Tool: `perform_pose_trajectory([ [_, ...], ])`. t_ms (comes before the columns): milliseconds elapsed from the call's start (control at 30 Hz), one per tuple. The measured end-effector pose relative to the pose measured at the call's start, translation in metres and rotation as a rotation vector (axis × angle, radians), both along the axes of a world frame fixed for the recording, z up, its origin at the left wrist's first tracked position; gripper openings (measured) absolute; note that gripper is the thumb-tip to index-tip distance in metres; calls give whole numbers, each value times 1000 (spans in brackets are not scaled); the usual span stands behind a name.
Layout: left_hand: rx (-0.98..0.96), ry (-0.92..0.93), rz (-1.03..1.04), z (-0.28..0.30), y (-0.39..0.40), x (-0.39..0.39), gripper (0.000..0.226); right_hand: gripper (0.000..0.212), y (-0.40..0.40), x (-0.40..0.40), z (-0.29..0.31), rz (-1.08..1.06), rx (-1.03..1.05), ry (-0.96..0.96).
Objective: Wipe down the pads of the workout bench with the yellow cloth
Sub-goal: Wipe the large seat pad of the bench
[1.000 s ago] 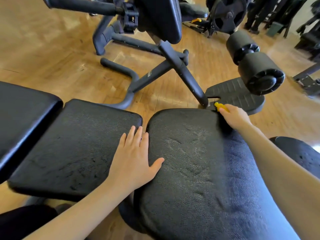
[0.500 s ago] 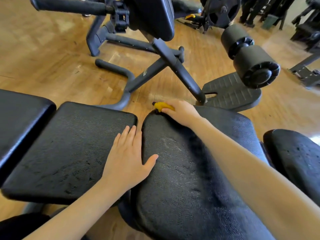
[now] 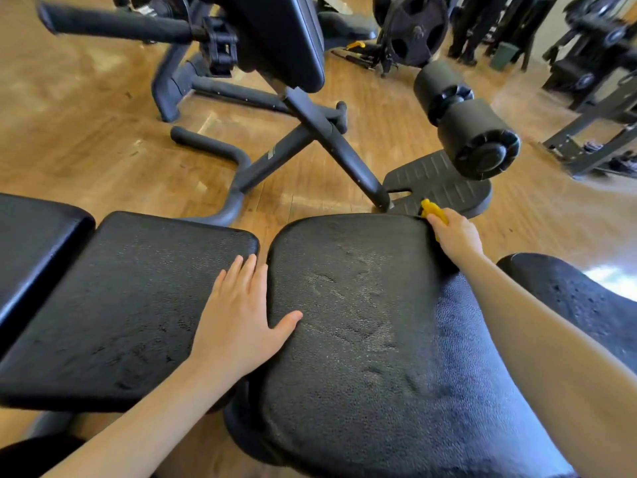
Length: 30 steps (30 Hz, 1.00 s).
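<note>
Where the head camera looks down: right hand (image 3: 456, 236) at the far right corner of the middle pad (image 3: 362, 322), fingers curled round the yellow cloth (image 3: 432, 212), most of it hidden under the hand, only a small bunched end poking out beyond the pad's edge. Left hand (image 3: 238, 319) flat, fingers straight and together on the left pad (image 3: 120, 305), thumb spread across the gap onto the middle pad, holding nothing. Dull smeared marks across the middle pad's textured top. Another dark pad (image 3: 579, 298) at the right, partly behind the right forearm. Further left, a smoother black pad (image 3: 31, 243), only partly in frame. Beyond the bench, on the wooden floor (image 3: 86, 132): a black machine frame (image 3: 310, 132), two foam rollers (image 3: 465, 122) above a ribbed footplate (image 3: 437, 188), weight plates (image 3: 413, 25) farther back.
</note>
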<state>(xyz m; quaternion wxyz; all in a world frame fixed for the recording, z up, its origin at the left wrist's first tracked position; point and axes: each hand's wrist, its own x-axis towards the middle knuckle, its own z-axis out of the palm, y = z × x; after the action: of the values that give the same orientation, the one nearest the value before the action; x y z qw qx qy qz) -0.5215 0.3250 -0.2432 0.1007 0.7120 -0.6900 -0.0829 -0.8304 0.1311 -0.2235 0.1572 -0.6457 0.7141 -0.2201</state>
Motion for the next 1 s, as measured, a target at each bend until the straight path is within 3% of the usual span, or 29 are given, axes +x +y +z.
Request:
perform_pose_trajectory([
  [233, -20, 8, -21, -1, 0, 2, 105, 44, 40, -57, -13, -276, 96, -173],
  [467, -3, -75, -22, 1, -3, -3, 108, 33, 70, -57, -2, -190, 135, -112],
  [667, -25, -54, -22, -2, -3, -3, 89, 32, 101, -63, -6, -103, 71, -138],
  [1000, -4, -98, -85, 2, 1, -3, 105, 31, 179, -80, -7, -106, 71, -204],
])
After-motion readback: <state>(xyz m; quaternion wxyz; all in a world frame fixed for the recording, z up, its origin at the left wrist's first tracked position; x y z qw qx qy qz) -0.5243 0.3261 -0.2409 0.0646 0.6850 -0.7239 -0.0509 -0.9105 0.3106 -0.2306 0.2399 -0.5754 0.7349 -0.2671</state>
